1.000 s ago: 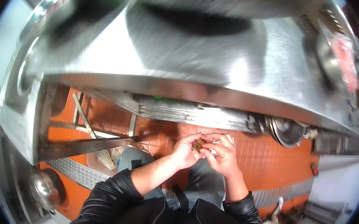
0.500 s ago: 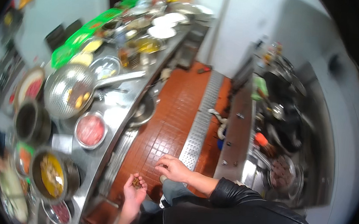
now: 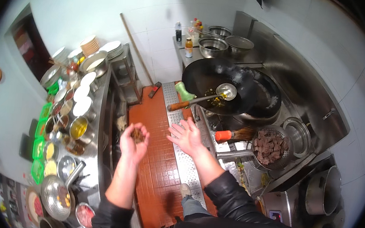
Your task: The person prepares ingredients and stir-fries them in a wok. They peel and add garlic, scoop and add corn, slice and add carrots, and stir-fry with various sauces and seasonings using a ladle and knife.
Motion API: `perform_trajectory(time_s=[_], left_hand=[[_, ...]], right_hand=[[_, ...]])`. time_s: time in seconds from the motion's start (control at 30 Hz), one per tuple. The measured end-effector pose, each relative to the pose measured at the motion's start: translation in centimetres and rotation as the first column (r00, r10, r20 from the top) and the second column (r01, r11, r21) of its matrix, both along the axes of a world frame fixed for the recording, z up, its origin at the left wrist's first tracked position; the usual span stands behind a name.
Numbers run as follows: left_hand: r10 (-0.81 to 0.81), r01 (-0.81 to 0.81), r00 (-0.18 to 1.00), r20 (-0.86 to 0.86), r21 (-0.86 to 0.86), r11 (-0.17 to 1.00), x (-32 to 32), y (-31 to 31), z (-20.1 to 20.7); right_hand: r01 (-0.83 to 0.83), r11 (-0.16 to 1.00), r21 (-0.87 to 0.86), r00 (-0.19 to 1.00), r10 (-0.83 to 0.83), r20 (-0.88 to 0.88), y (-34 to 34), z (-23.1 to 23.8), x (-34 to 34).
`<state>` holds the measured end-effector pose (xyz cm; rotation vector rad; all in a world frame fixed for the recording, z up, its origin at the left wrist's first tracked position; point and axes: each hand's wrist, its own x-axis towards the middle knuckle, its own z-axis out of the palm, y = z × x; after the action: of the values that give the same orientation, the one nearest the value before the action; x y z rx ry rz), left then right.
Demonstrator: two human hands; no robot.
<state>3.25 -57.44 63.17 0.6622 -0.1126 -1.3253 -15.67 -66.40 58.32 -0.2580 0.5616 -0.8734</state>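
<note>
My left hand (image 3: 134,143) is cupped palm up around a small heap of brown dried spices (image 3: 137,134), too small to tell apart. To its right, my right hand (image 3: 187,137) is held out with the fingers spread and nothing in it. Just beyond the right hand, a black wok (image 3: 198,78) sits on the stove with a little oil and some yellow bits in the bottom. A ladle (image 3: 226,92) lies in the wok, its wooden handle resting over the near rim. A green cloth (image 3: 184,91) is wrapped at the wok's left edge.
Right of my hands are a strainer of brown meat chunks (image 3: 270,148) and an orange-handled brush (image 3: 226,136). Behind the wok stand metal bowls (image 3: 211,53) and a sauce bottle (image 3: 188,48). A crowded steel counter (image 3: 95,149) runs along the left. Large pots (image 3: 322,193) stand at lower right.
My view has swung from the left counter toward the stove. Both hands have moved forward, and the right hand's fingers have spread. The spices remain in my left hand.
</note>
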Motion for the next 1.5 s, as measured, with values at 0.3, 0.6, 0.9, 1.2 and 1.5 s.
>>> perform_trajectory(time_s=[0.3,0.6,0.9,1.2,1.5], left_hand=[[-0.348,0.326,0.918,0.192,0.136,0.936,-8.7,-25.8,3.5],[-0.532,0.461,0.753,0.388,0.266,0.846,-14.1,-31.9,5.3],[0.162,-0.201,0.779,0.606,-0.004,0.98,-1.2,-22.6,4.5],[0.085,-0.285,0.91,0.406,0.464,0.839,3.6,-0.6,-11.5],[0.152,-0.441,0.861,0.486,0.56,0.701,6.8,13.6,-19.0]], right_hand=[[0.267,0.931,0.248,0.945,-0.303,0.121,-7.7,1.6,-0.4],[0.063,0.989,-0.134,0.734,-0.137,-0.665,-4.5,2.7,-17.8],[-0.414,0.898,-0.148,0.202,-0.068,-0.977,-1.2,13.1,-26.3],[-0.475,0.871,-0.125,-0.106,-0.198,-0.974,-6.9,9.5,-20.8],[-0.404,0.884,-0.234,0.146,-0.19,-0.971,-7.3,7.6,-18.4]])
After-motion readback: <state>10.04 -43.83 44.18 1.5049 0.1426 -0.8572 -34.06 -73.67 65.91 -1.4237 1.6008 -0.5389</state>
